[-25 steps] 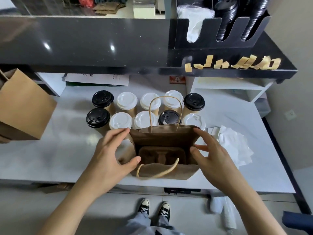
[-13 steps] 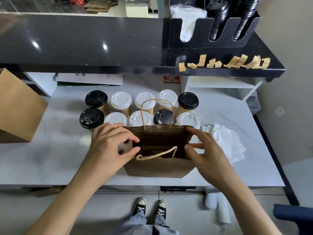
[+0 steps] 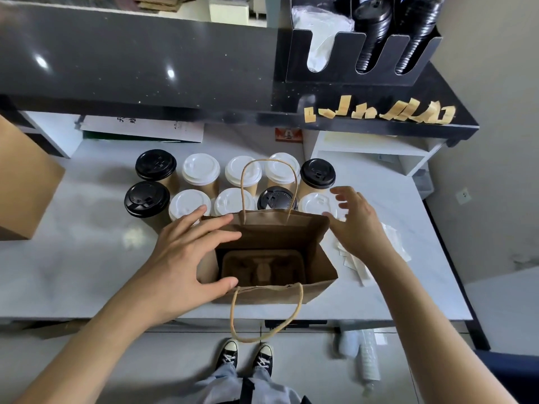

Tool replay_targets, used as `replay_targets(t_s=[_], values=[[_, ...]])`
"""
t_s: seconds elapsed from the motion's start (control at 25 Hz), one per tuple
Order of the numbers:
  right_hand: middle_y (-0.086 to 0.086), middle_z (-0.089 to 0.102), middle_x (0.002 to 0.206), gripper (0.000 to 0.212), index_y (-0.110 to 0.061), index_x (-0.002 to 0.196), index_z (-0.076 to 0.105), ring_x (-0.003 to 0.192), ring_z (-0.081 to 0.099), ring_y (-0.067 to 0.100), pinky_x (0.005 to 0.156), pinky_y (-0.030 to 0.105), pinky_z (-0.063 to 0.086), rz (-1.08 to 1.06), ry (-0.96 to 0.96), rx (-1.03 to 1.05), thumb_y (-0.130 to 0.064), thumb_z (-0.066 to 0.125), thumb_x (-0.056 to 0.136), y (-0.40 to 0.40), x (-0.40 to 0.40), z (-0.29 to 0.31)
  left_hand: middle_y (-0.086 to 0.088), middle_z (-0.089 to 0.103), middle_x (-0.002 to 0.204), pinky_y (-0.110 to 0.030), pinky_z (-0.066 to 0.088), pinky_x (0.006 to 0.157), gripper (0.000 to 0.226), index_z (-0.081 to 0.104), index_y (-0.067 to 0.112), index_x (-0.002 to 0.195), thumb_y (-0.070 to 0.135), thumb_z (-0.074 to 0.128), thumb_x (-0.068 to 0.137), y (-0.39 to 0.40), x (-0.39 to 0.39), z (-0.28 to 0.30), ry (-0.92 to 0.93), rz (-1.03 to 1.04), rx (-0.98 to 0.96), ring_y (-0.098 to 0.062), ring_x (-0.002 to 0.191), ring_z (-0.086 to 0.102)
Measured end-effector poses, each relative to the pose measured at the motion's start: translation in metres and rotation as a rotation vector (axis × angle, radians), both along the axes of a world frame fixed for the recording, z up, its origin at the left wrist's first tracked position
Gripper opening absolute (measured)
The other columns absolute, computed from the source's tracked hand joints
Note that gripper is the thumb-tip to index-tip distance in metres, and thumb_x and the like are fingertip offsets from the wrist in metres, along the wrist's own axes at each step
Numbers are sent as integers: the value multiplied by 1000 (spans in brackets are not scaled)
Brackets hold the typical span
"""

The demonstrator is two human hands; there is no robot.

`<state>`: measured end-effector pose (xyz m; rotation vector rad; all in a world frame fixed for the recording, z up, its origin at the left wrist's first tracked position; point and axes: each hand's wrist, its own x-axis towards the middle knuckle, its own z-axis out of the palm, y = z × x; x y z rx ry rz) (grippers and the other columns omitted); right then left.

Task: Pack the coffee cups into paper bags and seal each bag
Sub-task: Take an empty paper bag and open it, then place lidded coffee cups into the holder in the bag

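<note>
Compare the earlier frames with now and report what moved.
The right hand let go of the brown paper bag and rose toward the lidded coffee cups. The near twine handle dropped outward over the white counter's edge. The left hand stays on the bag; cups unmoved.

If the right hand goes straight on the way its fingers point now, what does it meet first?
Most likely the white-lidded cup at the right end of the near row. The right hand points up-left over it; its height above the lid is unclear.
</note>
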<state>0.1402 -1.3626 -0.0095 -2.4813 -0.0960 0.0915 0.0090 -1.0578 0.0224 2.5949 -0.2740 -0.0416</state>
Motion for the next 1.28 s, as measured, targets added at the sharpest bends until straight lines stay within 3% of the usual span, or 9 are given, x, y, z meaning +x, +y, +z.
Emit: replay_targets(t_s=[0.2, 0.44, 0.6, 0.8, 0.96, 1.12, 1.28], values=[[14, 43, 149, 84, -23, 152, 34, 134, 44, 40, 107, 51, 41, 116, 180, -196, -32, 81, 83, 9, 27, -13, 37, 11, 161, -34, 1, 124, 77, 47, 52, 140, 81, 55, 69, 3, -3, -2, 27, -29, 52, -4, 155, -11], [19, 42, 147, 84, -23, 154, 28, 132, 44, 44, 112, 54, 39, 164, 227, -243, -32, 77, 87, 16, 32, -22, 42, -4, 160, -41, 9, 125, 83, 42, 55, 142, 84, 58, 65, 5, -4, -4, 127, -41, -11, 0, 152, -20], [19, 45, 142, 77, -22, 151, 32, 127, 48, 44, 107, 55, 42, 118, 181, -216, -27, 75, 87, 14, 28, -20, 43, -6, 159, -38, 11, 124, 79, 44, 54, 141, 74, 70, 69, 4, -2, -5, 153, -59, -66, 5, 150, -21], [16, 46, 139, 78, -22, 148, 38, 123, 49, 41, 94, 45, 44, 22, 86, -131, -23, 79, 82, 0, 18, 0, 45, -8, 158, -32, 10, 121, 79, 43, 59, 139, 72, 74, 68, 4, 6, -7, 173, -76, -85, 5, 150, -13], [9, 48, 138, 87, -30, 147, 39, 119, 49, 30, 89, 36, 39, -38, -38, -51, -44, 86, 75, -8, 5, 34, 44, -8, 158, -36, 14, 121, 82, 40, 62, 139, 79, 68, 64, 6, 9, -9, 178, -83, -90, -1, 152, -5], [2, 46, 144, 89, -34, 148, 40, 119, 44, 17, 92, 39, 45, -88, -153, 53, -50, 85, 73, -10, -12, 76, 45, -9, 158, -38, 17, 121, 84, 35, 66, 138, 82, 67, 62, 7, 14, -8, 187, -91, -95, 0, 151, -5], [1, 47, 145, 86, -34, 147, 41, 122, 51, 25, 94, 50, 53, -130, -287, 76, -50, 84, 74, -8, -29, 116, 44, -5, 158, -43, 21, 123, 80, 39, 65, 136, 84, 65, 62, 7, 17, -8, 202, -95, -83, -3, 153, -3]])
